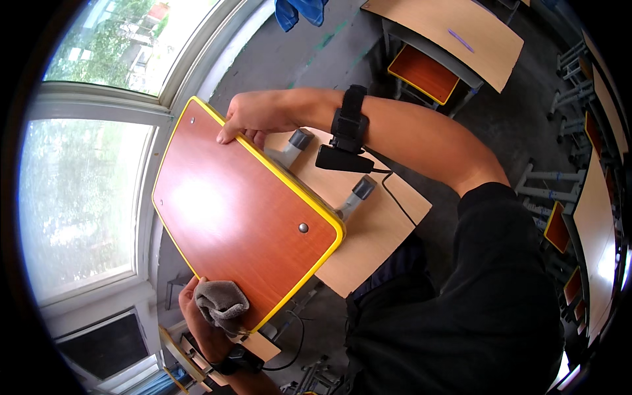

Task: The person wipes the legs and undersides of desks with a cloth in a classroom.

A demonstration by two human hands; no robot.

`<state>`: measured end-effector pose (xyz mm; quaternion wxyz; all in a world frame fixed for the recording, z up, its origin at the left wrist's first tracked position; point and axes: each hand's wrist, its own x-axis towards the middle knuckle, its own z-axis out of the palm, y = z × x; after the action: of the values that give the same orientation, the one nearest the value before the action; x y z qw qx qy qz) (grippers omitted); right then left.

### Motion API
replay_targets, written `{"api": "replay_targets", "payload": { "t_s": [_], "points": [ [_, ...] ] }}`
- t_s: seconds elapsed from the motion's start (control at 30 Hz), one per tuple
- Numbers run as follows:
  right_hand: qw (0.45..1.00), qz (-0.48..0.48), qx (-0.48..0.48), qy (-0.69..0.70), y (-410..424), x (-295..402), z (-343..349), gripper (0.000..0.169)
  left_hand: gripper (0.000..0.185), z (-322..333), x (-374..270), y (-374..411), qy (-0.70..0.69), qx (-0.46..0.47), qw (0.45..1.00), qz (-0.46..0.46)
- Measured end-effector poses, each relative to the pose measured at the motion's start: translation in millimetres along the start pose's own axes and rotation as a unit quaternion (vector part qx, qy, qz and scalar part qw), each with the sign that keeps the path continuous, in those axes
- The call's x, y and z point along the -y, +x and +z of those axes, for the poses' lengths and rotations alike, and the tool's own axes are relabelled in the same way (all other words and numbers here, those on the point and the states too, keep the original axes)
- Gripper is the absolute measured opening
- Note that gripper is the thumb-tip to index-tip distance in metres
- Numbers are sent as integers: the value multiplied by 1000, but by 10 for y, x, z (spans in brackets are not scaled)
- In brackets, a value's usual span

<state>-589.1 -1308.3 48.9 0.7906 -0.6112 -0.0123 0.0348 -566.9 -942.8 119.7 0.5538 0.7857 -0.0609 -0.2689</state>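
Note:
A stool or chair seat (247, 212), red-brown with yellow edging, is tilted facing me above a light wood desktop (390, 232). Grey metal parts with dark end caps (364, 187) stick out behind it. My right hand (247, 118) grips the seat's upper edge, thumb on its face, other fingers partly hidden behind. At the lower left edge, my left hand (190, 296) is beside a crumpled grey cloth (222, 303) lying against the seat's face; the cloth covers part of that hand. Both wrists wear black straps with cabled devices.
Windows (84, 207) line the left side. Another desk (454, 29) bearing a purple pen-like object stands at the top, with a red-brown seat (424, 74) under it. More desks (592, 212) and seats run down the right. Blue cloth (301, 12) hangs at the top.

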Motion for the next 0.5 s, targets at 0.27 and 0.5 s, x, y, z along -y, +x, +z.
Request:
{"api": "replay_targets", "payload": {
  "t_s": [0.27, 0.5],
  "points": [
    [1000, -5, 7, -8, 34, -133, -132, 26, 16, 81, 98, 70, 18, 1, 1000, -24],
    [1000, -7, 13, -16, 141, -278, -58, 30, 30, -86, 272, 77, -1, -44, 998, -50]
  ]
}}
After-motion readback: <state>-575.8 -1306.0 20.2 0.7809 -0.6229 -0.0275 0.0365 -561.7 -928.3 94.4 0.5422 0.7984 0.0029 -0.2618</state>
